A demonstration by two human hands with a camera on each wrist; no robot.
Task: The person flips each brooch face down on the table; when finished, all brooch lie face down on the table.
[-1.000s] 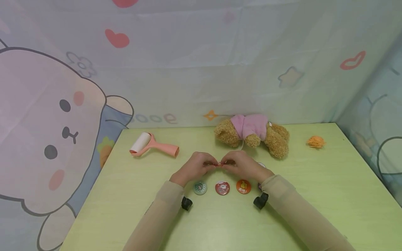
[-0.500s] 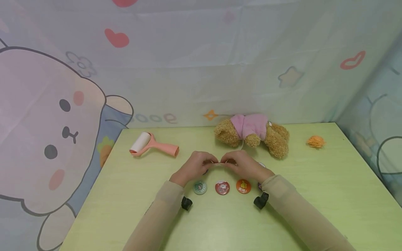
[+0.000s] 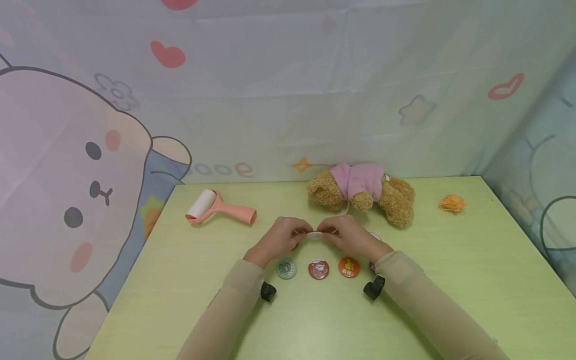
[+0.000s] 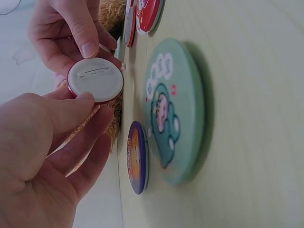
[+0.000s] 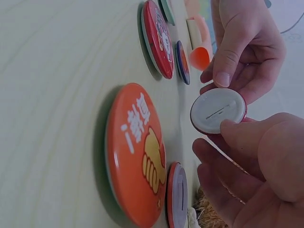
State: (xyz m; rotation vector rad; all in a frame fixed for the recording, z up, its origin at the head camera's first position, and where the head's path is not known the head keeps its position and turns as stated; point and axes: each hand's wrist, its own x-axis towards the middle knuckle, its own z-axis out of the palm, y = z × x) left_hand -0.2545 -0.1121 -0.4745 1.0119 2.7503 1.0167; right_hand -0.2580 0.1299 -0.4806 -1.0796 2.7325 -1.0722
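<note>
The backdrop (image 3: 288,100), printed with hearts and a large cartoon animal, is hung behind the bear. The pale green table (image 3: 315,320) is seen under the bear and is extended toward the viewer. Both forearms are covered by beige sleeves (image 3: 225,305), reaching in from the near side of the bear. The bear (image 3: 360,192) is laid down, head to the left, dressed in pink. A lint roller (image 3: 222,207) is placed left of the bear. The left hand (image 3: 281,237) and right hand (image 3: 347,235) are held just in front of the bear, thumbs and fingers pinched on opposite edges of one badge. An orange tuft (image 3: 452,203) is set right of the bear. The held badge (image 4: 95,80) is kept off the table in front of the bear's head, white back shown. Front-left of the bear: green badge (image 3: 286,269), purple badge (image 4: 137,156). In front of the bear: red badge (image 3: 318,269), orange badge (image 3: 349,267), dark badge (image 3: 371,267) partly covered by the right wrist. Nearest the bear's legs, a pin-up badge (image 5: 178,194) is seen back upward. On the held badge's back, a thin pin (image 4: 93,72) is mounted.
</note>
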